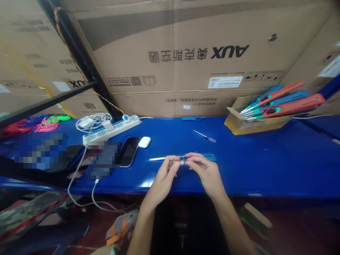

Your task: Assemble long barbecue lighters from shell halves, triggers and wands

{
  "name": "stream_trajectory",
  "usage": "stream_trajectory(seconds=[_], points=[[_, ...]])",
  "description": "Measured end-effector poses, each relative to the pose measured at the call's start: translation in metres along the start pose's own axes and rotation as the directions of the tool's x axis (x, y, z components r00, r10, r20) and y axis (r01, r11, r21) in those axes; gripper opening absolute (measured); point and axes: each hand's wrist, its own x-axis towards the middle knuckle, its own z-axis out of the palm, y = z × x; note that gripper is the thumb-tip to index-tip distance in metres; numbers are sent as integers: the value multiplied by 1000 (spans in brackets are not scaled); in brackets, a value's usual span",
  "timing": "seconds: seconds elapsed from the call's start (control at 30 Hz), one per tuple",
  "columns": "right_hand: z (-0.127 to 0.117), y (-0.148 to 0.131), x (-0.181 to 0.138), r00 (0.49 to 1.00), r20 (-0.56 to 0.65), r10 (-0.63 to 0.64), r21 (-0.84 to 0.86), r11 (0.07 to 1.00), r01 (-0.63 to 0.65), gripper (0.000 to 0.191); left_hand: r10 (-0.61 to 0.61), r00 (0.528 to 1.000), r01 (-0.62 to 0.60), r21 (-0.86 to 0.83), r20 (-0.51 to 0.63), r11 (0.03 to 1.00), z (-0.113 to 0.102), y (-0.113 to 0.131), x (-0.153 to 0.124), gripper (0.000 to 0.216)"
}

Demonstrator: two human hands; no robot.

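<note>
My left hand point(168, 170) and my right hand point(203, 168) meet over the front of the blue table point(265, 163), fingertips pinched together on a small part point(182, 162) that is too small to name. A thin metal rod point(158, 159) lies just left of the hands, and a flat teal piece point(209, 156) lies behind the right hand. A small screwdriver point(205, 136) with a blue and red handle rests farther back on the table.
A black phone point(129, 151), a white earbud case point(144, 142) and a white power strip point(111, 129) with cables lie at the left. An open carton point(239, 124) of orange and blue handled tools point(281, 101) sits at the right. Large cardboard boxes point(186, 53) stand behind.
</note>
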Motion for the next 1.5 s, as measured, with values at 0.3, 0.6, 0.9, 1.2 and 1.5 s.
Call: stream_trajectory(seconds=[0.3,0.6,0.9,1.2,1.5], points=[[0,-5,-1,997,30,67,38,997,-68,24,-16,998,14,43,55,999,-3,4,0,30],[-4,-3,-2,995,43,94,20,995,-95,21,-7,998,6,16,69,1000,-2,2,-2,25],[-7,-13,-4,983,163,80,-61,996,-71,20,19,998,-19,-2,61,1000,-3,-1,-2,24],[-6,-16,-5,974,215,78,-70,995,-64,27,5,998,-4,-14,61,1000,-4,0,-1,22],[-6,-16,-6,966,241,91,-81,994,-73,27,59,998,-59,-2,37,998,-1,-1,0,17]])
